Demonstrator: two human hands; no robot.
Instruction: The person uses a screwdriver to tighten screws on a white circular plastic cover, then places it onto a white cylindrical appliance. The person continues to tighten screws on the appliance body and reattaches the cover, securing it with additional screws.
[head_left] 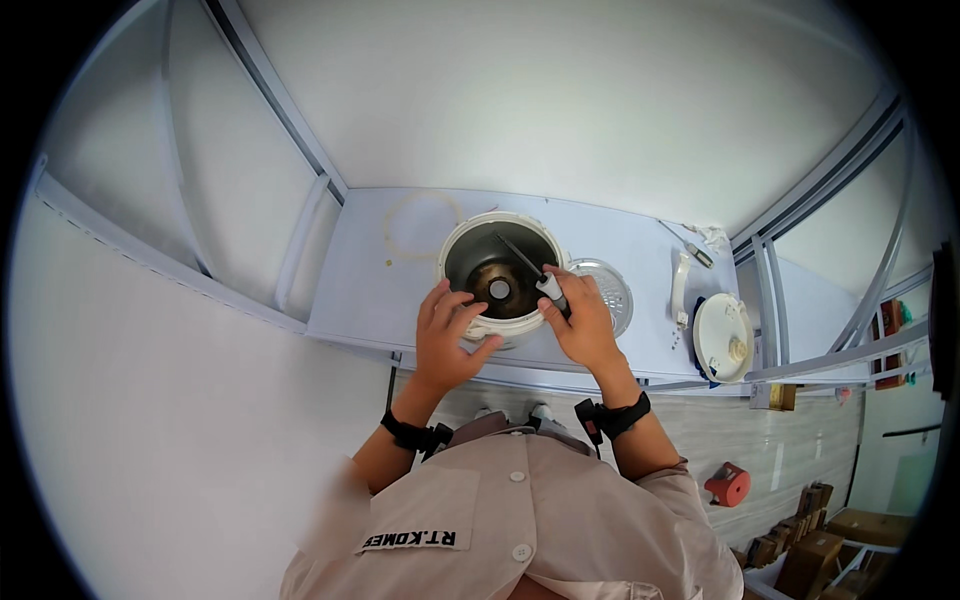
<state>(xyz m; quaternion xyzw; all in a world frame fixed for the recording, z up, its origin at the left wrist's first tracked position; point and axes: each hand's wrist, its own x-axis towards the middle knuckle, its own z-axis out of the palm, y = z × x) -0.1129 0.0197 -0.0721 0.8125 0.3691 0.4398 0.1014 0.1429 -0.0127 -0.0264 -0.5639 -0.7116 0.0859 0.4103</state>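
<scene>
Left hand (447,338) spreads at the near edge of the pot (470,252), right hand (585,325) gripping a screwdriver (549,286) over it.

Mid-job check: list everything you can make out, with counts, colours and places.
Rice cooker body: 1, white rim, grey inside, table centre
Held screwdriver: 1, grey and black handle, over the cooker opening
Perforated disc: 1, silver, right of the cooker
Loose screwdriver: 1, greyish, table's back right
Curved handle: 1, white, left of the lid
Lid: 1, white, table's right end
Crumpled wrap: 1, white, back right corner
Table: 1, pale, under these
Stool-like object: 1, red, floor
Boxes: several, brown, lower right
Shirt: 1, beige, bottom
Wrist straps: 2, black, one per wrist
Left grip: 1, bare, cooker's near-left rim
Right grip: 1, bare, around the screwdriver handle
</scene>
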